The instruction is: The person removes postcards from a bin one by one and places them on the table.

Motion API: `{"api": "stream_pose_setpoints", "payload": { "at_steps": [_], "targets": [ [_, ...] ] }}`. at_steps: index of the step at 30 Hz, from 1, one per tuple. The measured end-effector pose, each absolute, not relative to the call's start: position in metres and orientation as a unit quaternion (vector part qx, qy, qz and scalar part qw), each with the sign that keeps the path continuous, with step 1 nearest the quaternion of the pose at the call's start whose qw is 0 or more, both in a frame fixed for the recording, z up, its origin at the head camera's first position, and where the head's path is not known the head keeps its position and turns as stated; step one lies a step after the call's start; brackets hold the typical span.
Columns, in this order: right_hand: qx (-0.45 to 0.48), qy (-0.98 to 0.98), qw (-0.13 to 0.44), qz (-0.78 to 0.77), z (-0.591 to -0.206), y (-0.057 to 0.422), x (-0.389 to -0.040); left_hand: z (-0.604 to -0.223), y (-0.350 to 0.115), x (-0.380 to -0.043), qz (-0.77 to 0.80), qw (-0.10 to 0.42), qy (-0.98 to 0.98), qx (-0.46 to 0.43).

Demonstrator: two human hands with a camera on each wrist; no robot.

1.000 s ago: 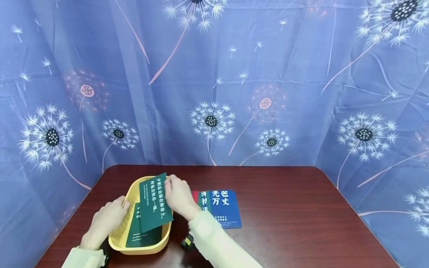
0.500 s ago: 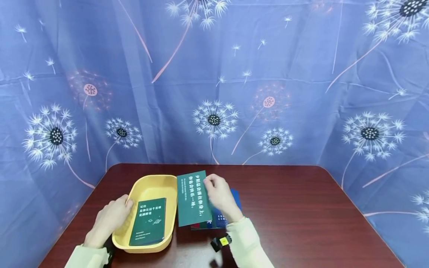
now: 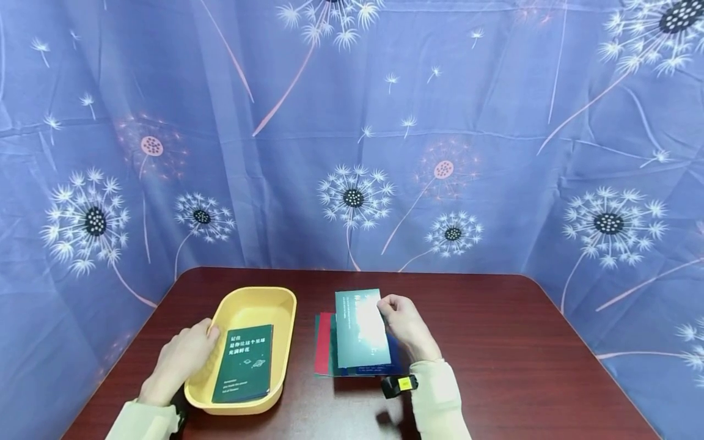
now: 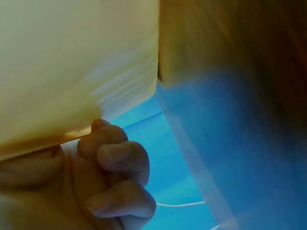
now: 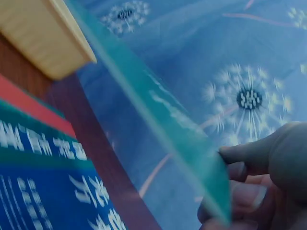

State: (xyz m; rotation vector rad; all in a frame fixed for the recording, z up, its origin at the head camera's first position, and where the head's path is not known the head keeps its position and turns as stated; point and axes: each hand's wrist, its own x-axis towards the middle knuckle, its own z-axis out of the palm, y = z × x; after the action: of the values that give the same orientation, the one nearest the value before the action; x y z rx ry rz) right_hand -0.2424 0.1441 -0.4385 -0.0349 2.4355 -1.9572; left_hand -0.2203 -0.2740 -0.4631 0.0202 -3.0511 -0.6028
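My left hand (image 3: 184,360) grips the left rim of a yellow plastic basket (image 3: 289,318); in the left wrist view its fingers (image 4: 120,153) curl at the rim. A dark green card (image 3: 244,363) with white Chinese writing and a small planet drawing lies inside, on top of others. Between thumb and fingers, my right hand (image 3: 407,324) pinches the right edge of a green card (image 3: 360,327), glare washing out its print. That card is tilted above a fanned pile of cards, where a red card (image 3: 323,345) and a blue card (image 5: 53,191) show.
The dark red-brown table (image 3: 522,354) extends to the right of the cards. Behind it hangs a blue curtain (image 3: 286,183) printed with dandelions. A black wrist camera (image 3: 399,385) with a yellow label sits at my right wrist.
My right hand has lifted the green card out of the basket and carried it right, over the pile on the table. The left hand has stayed at the basket rim.
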Motion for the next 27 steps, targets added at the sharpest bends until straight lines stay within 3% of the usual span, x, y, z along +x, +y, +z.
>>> {"api": "stream_pose_setpoints", "payload": {
  "at_steps": [12,27],
  "targets": [
    [0.054,0.806,0.042,-0.588,-0.465,0.182,-0.251,-0.459,-0.273,-0.219,-0.191,0.025,-0.981,0.001],
    [0.077,0.835,0.051,-0.542,-0.490,0.184,-0.259,-0.459,-0.273,-0.218,-0.195,0.014,-0.981,0.004]
  ]
}}
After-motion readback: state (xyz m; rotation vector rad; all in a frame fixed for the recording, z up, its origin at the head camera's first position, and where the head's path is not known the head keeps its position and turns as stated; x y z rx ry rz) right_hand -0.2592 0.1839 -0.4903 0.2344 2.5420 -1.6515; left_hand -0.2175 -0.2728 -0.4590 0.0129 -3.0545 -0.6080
